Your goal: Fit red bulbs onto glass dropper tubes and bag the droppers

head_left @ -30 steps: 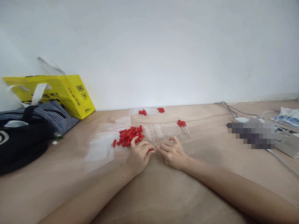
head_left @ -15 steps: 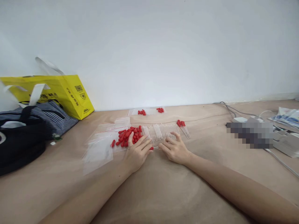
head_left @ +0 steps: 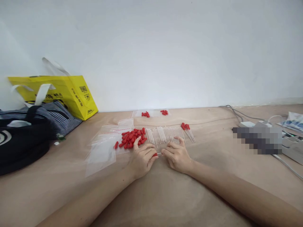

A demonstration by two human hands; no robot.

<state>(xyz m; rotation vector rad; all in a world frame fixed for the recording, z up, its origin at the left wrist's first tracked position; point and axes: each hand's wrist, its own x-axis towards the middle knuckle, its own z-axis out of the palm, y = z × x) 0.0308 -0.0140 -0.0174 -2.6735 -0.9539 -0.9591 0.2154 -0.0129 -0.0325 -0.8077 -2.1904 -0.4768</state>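
My left hand (head_left: 142, 157) pinches a small red rubber cap (head_left: 155, 154) at its fingertips. My right hand (head_left: 177, 155) pinches a thin clear tube (head_left: 159, 154) whose end meets that cap between the two hands. Just beyond my left hand lies a pile of red caps (head_left: 131, 137) on a clear plastic bag (head_left: 104, 145). A row of clear tubes (head_left: 163, 134) lies side by side beyond both hands. A few tubes with red caps fitted (head_left: 187, 130) lie at the right end of the row.
A yellow shopping bag (head_left: 71, 94), a striped bag (head_left: 56, 118) and a black bag (head_left: 19, 145) stand at the left. Bagged red caps (head_left: 153, 113) lie by the wall. Cables (head_left: 234, 112) and white devices (head_left: 292, 148) sit at the right.
Half a second ago both hands lay flatter with fingers stretched toward the caps and tubes. Now the fingers are pinched together again, cap and tube meeting between them.
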